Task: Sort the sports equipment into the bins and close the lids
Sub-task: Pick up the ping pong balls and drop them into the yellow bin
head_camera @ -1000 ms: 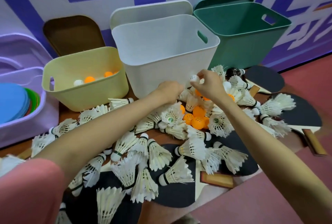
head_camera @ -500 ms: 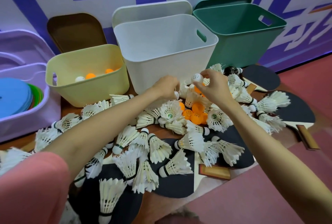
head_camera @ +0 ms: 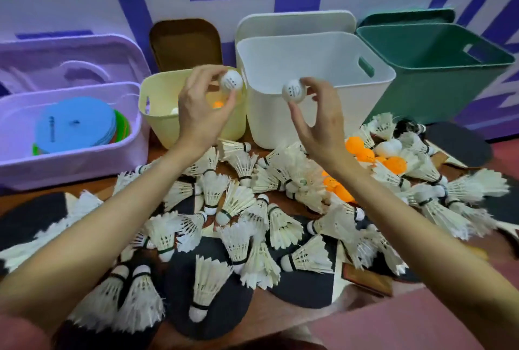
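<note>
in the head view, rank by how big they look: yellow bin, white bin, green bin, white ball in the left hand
1. white bin and green bin: look alike, wide-angle view makes it unsure
2. yellow bin
3. white ball pinched by left hand

The white bin (head_camera: pixel 309 113) stands open-topped; in front of it, shuttlecocks (head_camera: pixel 238 237) and paddles (head_camera: pixel 303 290) crowd the worktop (head_camera: pixel 280 203).
</note>
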The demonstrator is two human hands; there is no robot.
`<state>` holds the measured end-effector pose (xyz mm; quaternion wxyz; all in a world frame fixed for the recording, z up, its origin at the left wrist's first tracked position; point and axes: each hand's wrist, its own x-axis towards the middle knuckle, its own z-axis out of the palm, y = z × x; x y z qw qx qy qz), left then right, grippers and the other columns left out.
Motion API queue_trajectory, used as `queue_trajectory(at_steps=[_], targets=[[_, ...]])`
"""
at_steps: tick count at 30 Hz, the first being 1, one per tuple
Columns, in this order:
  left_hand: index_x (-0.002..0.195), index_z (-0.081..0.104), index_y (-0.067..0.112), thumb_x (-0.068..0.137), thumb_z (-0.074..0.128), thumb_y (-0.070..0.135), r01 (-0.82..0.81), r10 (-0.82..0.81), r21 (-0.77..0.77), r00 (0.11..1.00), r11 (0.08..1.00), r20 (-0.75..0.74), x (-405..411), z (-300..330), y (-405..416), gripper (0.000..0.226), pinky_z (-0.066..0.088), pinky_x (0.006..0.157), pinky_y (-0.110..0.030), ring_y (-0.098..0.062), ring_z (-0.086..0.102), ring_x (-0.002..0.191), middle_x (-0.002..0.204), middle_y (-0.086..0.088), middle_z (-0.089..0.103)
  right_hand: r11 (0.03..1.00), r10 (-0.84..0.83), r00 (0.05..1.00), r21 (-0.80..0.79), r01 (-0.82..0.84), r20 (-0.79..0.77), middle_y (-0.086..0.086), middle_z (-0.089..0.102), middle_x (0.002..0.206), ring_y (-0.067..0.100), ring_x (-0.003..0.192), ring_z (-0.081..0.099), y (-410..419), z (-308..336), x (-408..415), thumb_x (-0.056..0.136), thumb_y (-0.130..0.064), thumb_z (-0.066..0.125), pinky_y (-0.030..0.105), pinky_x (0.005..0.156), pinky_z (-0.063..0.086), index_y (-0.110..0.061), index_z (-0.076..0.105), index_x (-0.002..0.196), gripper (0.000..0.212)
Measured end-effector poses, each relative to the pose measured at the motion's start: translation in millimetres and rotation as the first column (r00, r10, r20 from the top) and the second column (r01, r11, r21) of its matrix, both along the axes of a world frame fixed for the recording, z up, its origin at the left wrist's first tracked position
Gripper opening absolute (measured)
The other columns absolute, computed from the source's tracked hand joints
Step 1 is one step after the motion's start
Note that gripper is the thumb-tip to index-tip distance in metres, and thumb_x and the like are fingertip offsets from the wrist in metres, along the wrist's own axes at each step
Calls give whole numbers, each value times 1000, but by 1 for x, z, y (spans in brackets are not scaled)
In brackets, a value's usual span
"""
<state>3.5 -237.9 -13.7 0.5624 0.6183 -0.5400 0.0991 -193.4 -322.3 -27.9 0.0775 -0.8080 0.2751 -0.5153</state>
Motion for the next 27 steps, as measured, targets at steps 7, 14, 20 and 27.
queue_trajectory(at_steps=[7, 14, 20, 27], targets=[[107, 65, 7, 75, 75, 12, -129, 203, 336, 959, 933, -197, 93, -2, -15, 33, 55, 78, -23, -12, 65, 89, 104, -7, 70, 999, 49, 980, 7, -49, -193, 9, 62, 113, 28, 104, 54, -18, 18, 108, 91, -24, 55, 31, 86, 34, -7, 57, 117, 32], [108, 67, 5, 80, 68, 15, -139, 208, 408, 970, 903, -129, 104, -15, -24, 30, 51, 87, -30, -19, 65, 97, 105, -7, 70, 1000, 20, 958, 26, -13, -286, 10, 58, 114, 29, 106, 52, -25, 14, 128, 89, -25, 54, 33, 88, 34, -7, 58, 116, 33], [106, 66, 11, 84, 62, 17, -25, 23, 239, 1000, 971, 14, 45, -19, -5, 23, 52, 82, -27, -10, 62, 91, 102, -1, 68, 998, 40, 968, -32, -50, -249, 11, 58, 112, 29, 104, 53, -11, 14, 63, 90, -19, 51, 34, 88, 38, -4, 58, 114, 29], [107, 67, 13, 89, 61, 17, 343, -396, 419, 917, 841, 44, -46, -20, -1, 19, 49, 79, -18, -3, 60, 85, 100, 4, 68, 974, -82, 949, 179, 141, -304, 13, 58, 111, 26, 100, 54, -22, -3, -46, 87, -13, 55, 27, 87, 39, -2, 55, 114, 29]])
